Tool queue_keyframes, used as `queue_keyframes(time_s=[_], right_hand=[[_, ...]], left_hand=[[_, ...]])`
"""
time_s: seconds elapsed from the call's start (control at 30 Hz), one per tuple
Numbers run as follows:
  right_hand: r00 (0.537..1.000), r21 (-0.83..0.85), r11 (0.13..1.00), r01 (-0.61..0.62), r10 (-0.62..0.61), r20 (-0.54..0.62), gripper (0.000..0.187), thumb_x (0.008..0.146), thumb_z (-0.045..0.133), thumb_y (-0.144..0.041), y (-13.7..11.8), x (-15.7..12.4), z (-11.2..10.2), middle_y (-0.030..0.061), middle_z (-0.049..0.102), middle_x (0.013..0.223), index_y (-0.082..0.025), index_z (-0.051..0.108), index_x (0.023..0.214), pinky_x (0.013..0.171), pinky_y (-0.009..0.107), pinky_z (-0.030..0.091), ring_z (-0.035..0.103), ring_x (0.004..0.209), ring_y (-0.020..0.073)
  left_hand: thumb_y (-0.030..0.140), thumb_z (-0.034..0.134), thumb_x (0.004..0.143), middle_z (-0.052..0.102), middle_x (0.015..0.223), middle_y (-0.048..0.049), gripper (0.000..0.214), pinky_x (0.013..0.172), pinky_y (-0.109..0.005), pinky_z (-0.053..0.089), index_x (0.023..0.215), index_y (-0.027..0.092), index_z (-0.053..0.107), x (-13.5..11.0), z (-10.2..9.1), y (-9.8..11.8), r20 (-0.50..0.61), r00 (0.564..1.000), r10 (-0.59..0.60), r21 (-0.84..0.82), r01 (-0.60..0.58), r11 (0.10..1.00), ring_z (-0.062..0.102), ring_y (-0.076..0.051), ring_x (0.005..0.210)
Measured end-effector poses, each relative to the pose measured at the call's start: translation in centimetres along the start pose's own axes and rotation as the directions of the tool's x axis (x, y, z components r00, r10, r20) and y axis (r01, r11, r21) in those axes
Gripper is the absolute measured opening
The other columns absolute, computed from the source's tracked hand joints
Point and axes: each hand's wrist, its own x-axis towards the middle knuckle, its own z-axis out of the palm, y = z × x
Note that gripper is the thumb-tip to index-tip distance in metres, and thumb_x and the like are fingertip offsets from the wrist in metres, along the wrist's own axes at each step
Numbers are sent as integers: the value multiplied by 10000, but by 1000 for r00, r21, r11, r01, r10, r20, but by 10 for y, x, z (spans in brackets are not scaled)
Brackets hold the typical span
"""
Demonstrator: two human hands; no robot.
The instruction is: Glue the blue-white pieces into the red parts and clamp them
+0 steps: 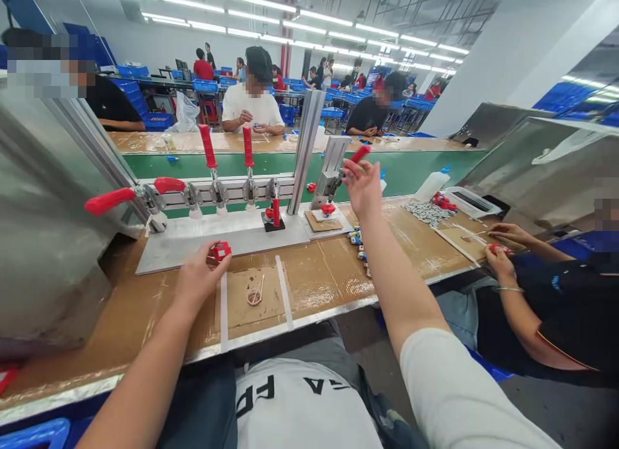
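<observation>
My left hand (199, 273) is closed, pinching a small red plastic part (222, 250) with a pale face above the bench's front half. My right hand (363, 186) is raised, its fingers closed around the red toggle clamp handle (360, 153) on the right-hand metal upright (333, 159). Under that clamp, another red part (328, 209) sits on a small white and brown base. To the left stands a row of toggle clamps with red handles (207, 146) on an aluminium rail. One clamp (276, 211) there has its handle pointing down over a black block.
On the cardboard-covered bench (319, 288) lie a small ring-shaped dish (254, 297) with a stick and a row of blue-and-white parts (356, 237). At right, a co-worker's hands (500, 262) work near a grey heap of pieces (428, 213) and a white bottle (434, 183).
</observation>
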Motion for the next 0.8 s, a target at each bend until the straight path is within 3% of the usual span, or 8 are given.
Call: queue_keyframes(time_s=[0.13, 0.23, 0.3, 0.43, 0.5, 0.57, 0.7, 0.8], right_hand=[[998, -263, 965, -14, 30, 57, 462, 910, 564, -708, -1, 41, 9, 81, 764, 1149, -265, 513, 1035, 721, 293, 534, 671, 930, 176], [996, -484, 875, -1, -44, -81, 418, 943, 449, -666, 16, 25, -2, 75, 727, 1029, -254, 462, 1009, 669, 280, 472, 602, 816, 161], [984, -663, 747, -55, -73, -164, 383, 926, 453, -639, 32, -3, -12, 48, 680, 946, -257, 428, 950, 692, 289, 462, 559, 795, 163], [996, -718, 692, -79, 22, -89, 451, 688, 777, -537, 70, -53, -28, -36, 587, 733, -265, 449, 834, 666, 309, 424, 481, 666, 163], [996, -802, 592, -76, 85, -32, 427, 656, 811, -453, 86, -60, -35, -59, 557, 700, -270, 458, 814, 683, 320, 422, 479, 652, 169], [998, -821, 568, -59, 30, -51, 368, 659, 794, -357, 96, -55, -44, -55, 547, 695, -273, 462, 795, 704, 341, 433, 493, 664, 180], [981, -774, 632, -35, -125, -146, 310, 731, 705, -277, 98, -32, -58, -44, 505, 660, -301, 397, 750, 696, 369, 455, 474, 660, 186], [972, -757, 650, 62, -212, -102, 239, 818, 625, -290, 91, -20, -62, -24, 533, 721, -296, 388, 790, 724, 369, 505, 532, 711, 189]], left_hand=[[582, 624, 911, 810, 1018, -73, 565, 856, -350, 569, 1339, 216, 664, -1, 17, -17, -41, 997, 58, -10, -59, 998, 763, -246, 877], [585, 635, 919, 798, 944, -49, 556, 833, -345, 570, 1338, 221, 663, -6, 19, -27, -83, 993, 80, -35, -83, 996, 750, -232, 818], [588, 636, 922, 791, 927, -41, 550, 812, -343, 567, 1334, 225, 667, -8, 19, -31, -122, 988, 95, -36, -100, 994, 738, -224, 792], [571, 639, 922, 766, 843, -15, 514, 743, -325, 561, 1308, 236, 681, -8, 21, -30, -103, 987, 126, -57, -132, 990, 715, -205, 719], [539, 645, 912, 768, 841, -11, 469, 728, -330, 573, 1280, 252, 689, -7, 22, -28, -61, 987, 149, -66, -153, 986, 713, -206, 696], [507, 649, 903, 790, 908, -24, 425, 750, -348, 597, 1250, 267, 690, -7, 23, -26, -31, 983, 179, -78, -181, 980, 728, -215, 715], [474, 635, 924, 805, 1012, -59, 409, 850, -403, 626, 1271, 262, 672, -10, 26, -26, 22, 971, 240, -114, -236, 965, 769, -256, 856], [464, 635, 938, 805, 1085, -72, 434, 924, -436, 620, 1327, 270, 643, -11, 30, -27, 52, 969, 240, -176, -228, 958, 773, -274, 964]])
